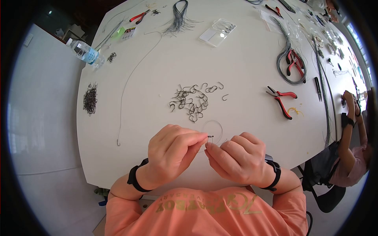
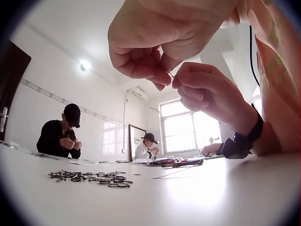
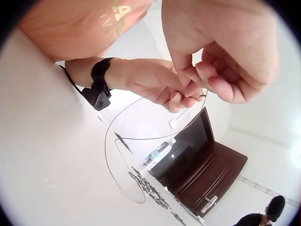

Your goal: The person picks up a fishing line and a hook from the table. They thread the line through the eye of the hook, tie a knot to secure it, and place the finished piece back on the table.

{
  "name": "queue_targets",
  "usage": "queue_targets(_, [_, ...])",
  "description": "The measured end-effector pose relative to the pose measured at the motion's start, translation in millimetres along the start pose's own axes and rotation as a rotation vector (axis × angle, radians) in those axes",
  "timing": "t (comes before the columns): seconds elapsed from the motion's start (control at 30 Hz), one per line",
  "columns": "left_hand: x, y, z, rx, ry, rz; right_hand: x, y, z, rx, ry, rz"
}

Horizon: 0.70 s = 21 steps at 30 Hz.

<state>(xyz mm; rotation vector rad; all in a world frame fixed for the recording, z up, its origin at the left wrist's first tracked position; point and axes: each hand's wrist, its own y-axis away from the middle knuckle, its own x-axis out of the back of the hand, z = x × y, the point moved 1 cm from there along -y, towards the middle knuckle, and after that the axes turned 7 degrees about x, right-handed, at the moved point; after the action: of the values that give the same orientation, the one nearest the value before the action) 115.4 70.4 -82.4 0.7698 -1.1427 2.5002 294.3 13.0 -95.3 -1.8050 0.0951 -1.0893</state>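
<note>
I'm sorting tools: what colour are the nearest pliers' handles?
Red and black handles, clearest in the head view.

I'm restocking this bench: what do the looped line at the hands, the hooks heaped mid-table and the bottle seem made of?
Line: probably nylon-like plastic, thin, smooth and greyish, judging by its springy-looking curve; fine wire is possible.
Hooks: likely metal, dark-finished, judging by their slim, bent-wire shapes.
Bottle: apparently plastic, clear and glossy, judging by its see-through walls and highlights.
</note>
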Motion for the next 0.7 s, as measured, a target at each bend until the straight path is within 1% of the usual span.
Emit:
queue_targets(0.07, [1.3,-0.9,1.3,-0.011,-0.036,-0.043,1.6,-0.7,-0.4,0.006,0.007,0.001])
queue_targets(0.13, [1.0,-0.8,0.9,-0.022,-0.044,-0.048,4.0,-0.6,0.0,0.055,0.018,-0.029])
queue_targets(0.23, [-0.3,-1.2,1.3,-0.04,-0.053,-0.066,7.4,-2.7,1.6,0.069,0.028,-0.032])
queue_targets(0.37, [-0.6,-2.3,2.3,-0.044,-0.039,-0.102,9.5,-5.3,7.9,0.052,0.027,-0.02])
queue_targets(0.47, [0.1,-3.7,3.2,-0.025,-0.022,-0.117,11.1,-6.3,14.3,0.024,-0.033,-0.001])
queue_targets(0.7, [-1.1,-4.3,5.3,-0.01,0.029,-0.128,12.2,-7.1,22.6,-0.024,-0.048,-0.003])
